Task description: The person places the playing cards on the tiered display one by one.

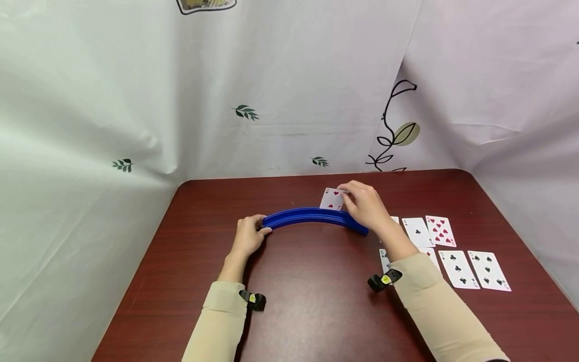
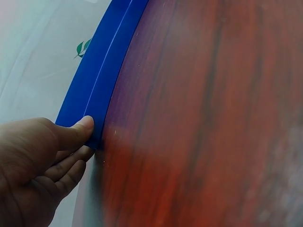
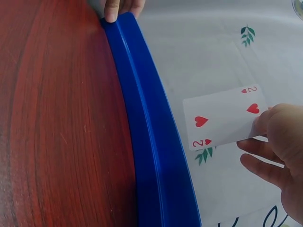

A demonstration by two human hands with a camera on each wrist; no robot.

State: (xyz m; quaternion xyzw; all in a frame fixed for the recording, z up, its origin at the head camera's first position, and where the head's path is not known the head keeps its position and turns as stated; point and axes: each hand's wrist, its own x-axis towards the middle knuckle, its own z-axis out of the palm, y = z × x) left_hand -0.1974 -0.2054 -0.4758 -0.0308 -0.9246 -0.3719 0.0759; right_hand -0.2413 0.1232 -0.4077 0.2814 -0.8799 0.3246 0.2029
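A curved blue card holder [image 1: 298,215] with a lengthwise groove arcs across the middle of the table. My left hand [image 1: 248,235] pinches its left end between thumb and fingers, as the left wrist view also shows at the holder's end [image 2: 102,71]. Over the holder's right half, my right hand [image 1: 367,205] pinches a two of hearts playing card [image 3: 222,118] by one edge. The card is face toward me, its lower edge near the back of the holder; whether it touches the groove I cannot tell. The right hand hides part of the holder's right end.
On the right of the brown table [image 1: 289,301], several playing cards lie face up in two rows, among them a heart card [image 1: 440,231] and a spade card [image 1: 489,271]. My right forearm covers some of them. A white patterned curtain [image 1: 289,90] hangs behind the table.
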